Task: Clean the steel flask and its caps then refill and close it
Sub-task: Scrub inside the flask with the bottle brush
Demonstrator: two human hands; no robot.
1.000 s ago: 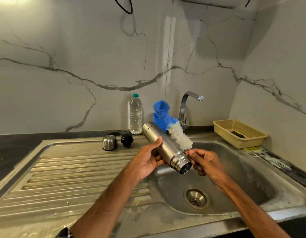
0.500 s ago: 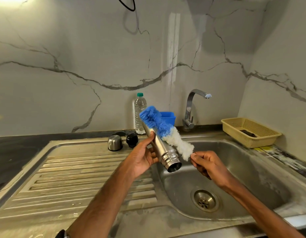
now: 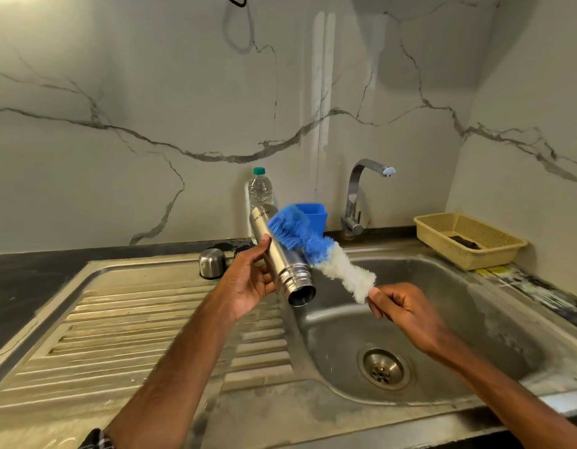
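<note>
My left hand (image 3: 248, 280) grips the steel flask (image 3: 280, 257) round its body, tilted with the open threaded mouth pointing down toward me over the sink's left rim. My right hand (image 3: 400, 306) pinches the handle end of a bottle brush (image 3: 319, 254) with blue and white bristles. The brush lies outside the flask, along its right side, blue tip at the back. A steel cap (image 3: 211, 262) stands on the draining board behind my left hand. A dark cap behind it is mostly hidden.
The steel sink basin (image 3: 475, 319) with its drain (image 3: 382, 367) lies below my right hand. A tap (image 3: 356, 196), a blue cup (image 3: 310, 217) and a plastic water bottle (image 3: 260, 189) stand at the back. A yellow basket (image 3: 468, 239) sits right.
The brush has swung left across the flask, its blue tip now lying against the flask's upper side. My right hand moved away to the right. The flask's mouth tipped a little lower.
</note>
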